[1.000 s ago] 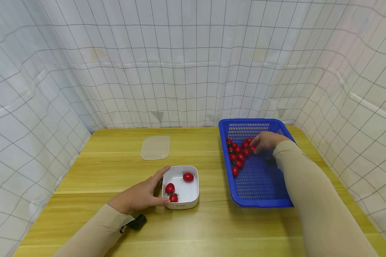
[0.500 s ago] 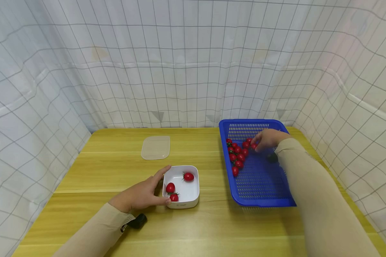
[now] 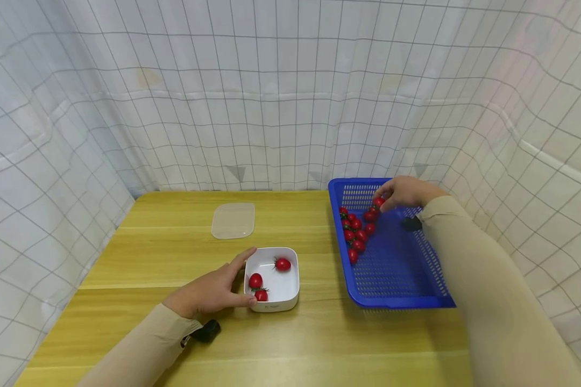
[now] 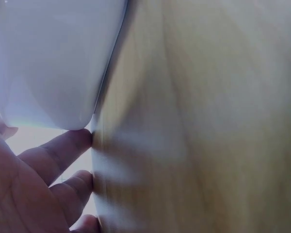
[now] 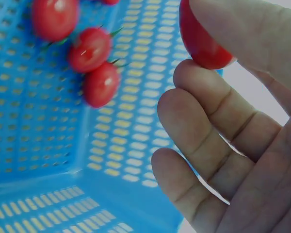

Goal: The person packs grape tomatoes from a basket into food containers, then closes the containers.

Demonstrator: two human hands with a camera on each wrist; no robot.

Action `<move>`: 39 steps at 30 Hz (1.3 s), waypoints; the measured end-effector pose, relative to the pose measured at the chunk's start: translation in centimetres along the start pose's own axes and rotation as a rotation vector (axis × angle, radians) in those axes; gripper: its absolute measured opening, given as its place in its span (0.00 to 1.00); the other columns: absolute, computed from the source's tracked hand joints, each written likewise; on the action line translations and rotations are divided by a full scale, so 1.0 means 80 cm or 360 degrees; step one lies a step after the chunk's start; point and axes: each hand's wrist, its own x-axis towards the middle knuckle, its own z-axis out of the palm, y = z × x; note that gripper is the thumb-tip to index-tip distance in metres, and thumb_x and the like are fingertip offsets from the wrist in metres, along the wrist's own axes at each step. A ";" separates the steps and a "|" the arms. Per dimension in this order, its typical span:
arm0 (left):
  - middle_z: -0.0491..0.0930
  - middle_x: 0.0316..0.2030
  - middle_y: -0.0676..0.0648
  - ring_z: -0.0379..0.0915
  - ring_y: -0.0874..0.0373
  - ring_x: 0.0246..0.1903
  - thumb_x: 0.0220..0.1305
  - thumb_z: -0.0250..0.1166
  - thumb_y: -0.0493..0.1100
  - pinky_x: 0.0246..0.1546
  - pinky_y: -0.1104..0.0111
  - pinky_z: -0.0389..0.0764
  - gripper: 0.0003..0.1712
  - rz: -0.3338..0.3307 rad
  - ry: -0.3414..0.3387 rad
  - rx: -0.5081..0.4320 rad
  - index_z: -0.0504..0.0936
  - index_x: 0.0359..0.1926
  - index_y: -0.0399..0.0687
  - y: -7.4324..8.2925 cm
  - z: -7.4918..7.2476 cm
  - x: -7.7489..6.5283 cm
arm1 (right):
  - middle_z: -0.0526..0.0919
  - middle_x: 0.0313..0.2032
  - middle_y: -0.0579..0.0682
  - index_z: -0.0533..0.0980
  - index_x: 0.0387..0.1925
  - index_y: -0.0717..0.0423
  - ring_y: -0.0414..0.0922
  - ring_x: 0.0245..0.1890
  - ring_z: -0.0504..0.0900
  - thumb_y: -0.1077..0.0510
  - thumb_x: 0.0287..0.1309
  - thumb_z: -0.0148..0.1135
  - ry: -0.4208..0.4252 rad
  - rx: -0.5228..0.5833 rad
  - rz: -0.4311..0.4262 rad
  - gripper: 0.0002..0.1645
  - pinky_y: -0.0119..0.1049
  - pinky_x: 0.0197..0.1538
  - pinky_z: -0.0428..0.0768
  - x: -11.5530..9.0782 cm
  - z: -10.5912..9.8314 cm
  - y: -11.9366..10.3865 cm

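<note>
Right hand (image 3: pixel 409 191): over the far part of the basket (image 3: pixel 402 303), pinching one red tomato (image 3: pixel 378 202), which the thumb partly covers in the right wrist view; the other fingers are bent below it. Basket: blue, rectangular, slotted sides, standing on the right of the table (image 3: pixel 150 260). Loose tomatoes (image 3: pixel 361 236): a cluster inside the basket along its left side, several with green stems, exact count unclear. Left hand (image 3: pixel 213 291): holding the box (image 3: pixel 274 307) at its left side, thumb at the near corner, a finger at the far corner. Box: white, square with rounded corners, upright on the table, left of the basket; contents, three tomatoes, two together at the near left, one apart (image 3: pixel 283 264) at the far right. Lid (image 3: pixel 233 221): translucent, flat on the table beyond the box.
</note>
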 end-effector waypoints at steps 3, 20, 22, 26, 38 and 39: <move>0.61 0.79 0.36 0.57 0.36 0.78 0.62 0.75 0.62 0.77 0.37 0.58 0.65 0.0002 0.0002 0.0009 0.42 0.86 0.53 -0.001 -0.001 -0.001 | 0.91 0.46 0.52 0.85 0.56 0.53 0.48 0.47 0.85 0.55 0.60 0.75 0.0002 0.0023 -0.0025 0.22 0.52 0.57 0.80 0.000 -0.005 -0.014; 0.60 0.79 0.37 0.57 0.37 0.78 0.62 0.75 0.64 0.77 0.37 0.59 0.66 0.0001 0.0004 0.0037 0.41 0.86 0.53 0.000 -0.003 0.002 | 0.91 0.47 0.45 0.84 0.57 0.46 0.44 0.51 0.86 0.54 0.62 0.75 -0.0050 -0.0003 -0.0266 0.21 0.50 0.60 0.81 -0.005 -0.010 -0.130; 0.60 0.79 0.37 0.57 0.37 0.78 0.62 0.75 0.64 0.77 0.37 0.58 0.67 0.0001 0.0002 0.0033 0.41 0.86 0.53 -0.001 -0.003 0.002 | 0.91 0.46 0.45 0.84 0.57 0.46 0.44 0.50 0.87 0.55 0.62 0.75 -0.0062 -0.0004 -0.0297 0.21 0.48 0.60 0.82 -0.003 -0.006 -0.144; 0.60 0.79 0.37 0.57 0.37 0.78 0.61 0.75 0.65 0.77 0.37 0.58 0.67 -0.0007 0.0001 0.0030 0.41 0.86 0.54 -0.001 -0.003 0.003 | 0.91 0.45 0.44 0.85 0.58 0.47 0.42 0.47 0.86 0.56 0.62 0.75 -0.0092 -0.0007 -0.0368 0.22 0.45 0.58 0.83 -0.003 0.004 -0.175; 0.59 0.79 0.37 0.56 0.37 0.79 0.62 0.74 0.65 0.77 0.36 0.59 0.66 -0.0029 -0.0005 0.0034 0.41 0.86 0.57 0.000 -0.002 -0.001 | 0.88 0.39 0.40 0.85 0.50 0.43 0.40 0.41 0.84 0.55 0.65 0.74 -0.0246 -0.0109 -0.0662 0.13 0.34 0.48 0.84 -0.001 0.046 -0.249; 0.59 0.80 0.37 0.56 0.37 0.79 0.62 0.74 0.65 0.77 0.36 0.58 0.66 -0.0031 -0.0006 0.0028 0.41 0.86 0.57 0.001 -0.002 -0.001 | 0.88 0.39 0.40 0.85 0.51 0.43 0.40 0.40 0.84 0.55 0.65 0.74 -0.0253 -0.0125 -0.0691 0.13 0.34 0.48 0.84 0.000 0.050 -0.254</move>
